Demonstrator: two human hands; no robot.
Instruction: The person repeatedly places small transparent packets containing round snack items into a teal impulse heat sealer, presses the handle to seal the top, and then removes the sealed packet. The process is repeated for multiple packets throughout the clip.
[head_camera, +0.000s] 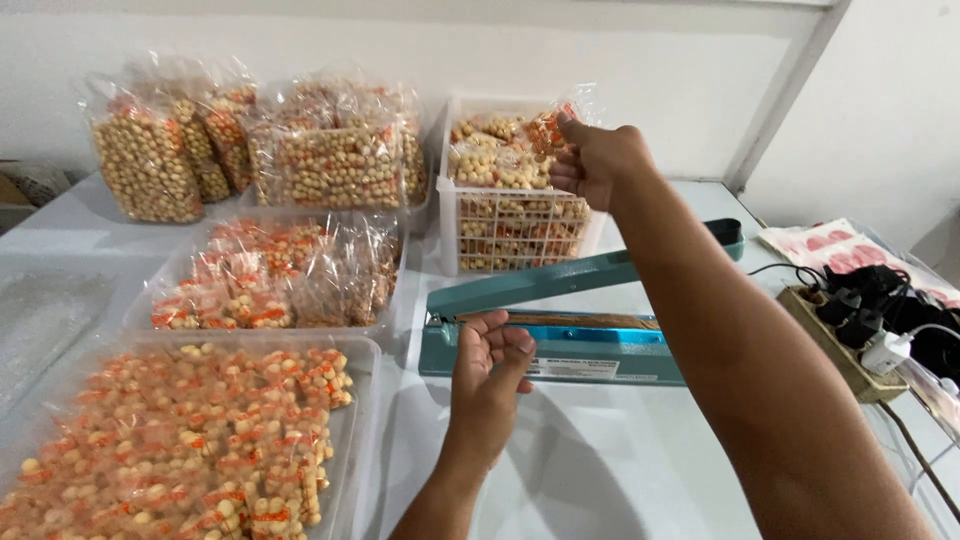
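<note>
Snack packet, a small clear bag of pale round nuts with orange print, sits pinched in the closed fingers of the right hand above the white lattice basket near the bench's far edge. Just in front, the teal heat sealer lies with its arm raised. The left hand hovers at the sealer's left end, fingers loosely curled and holding nothing. Trays of filled packets line the left edge of the bench.
</note>
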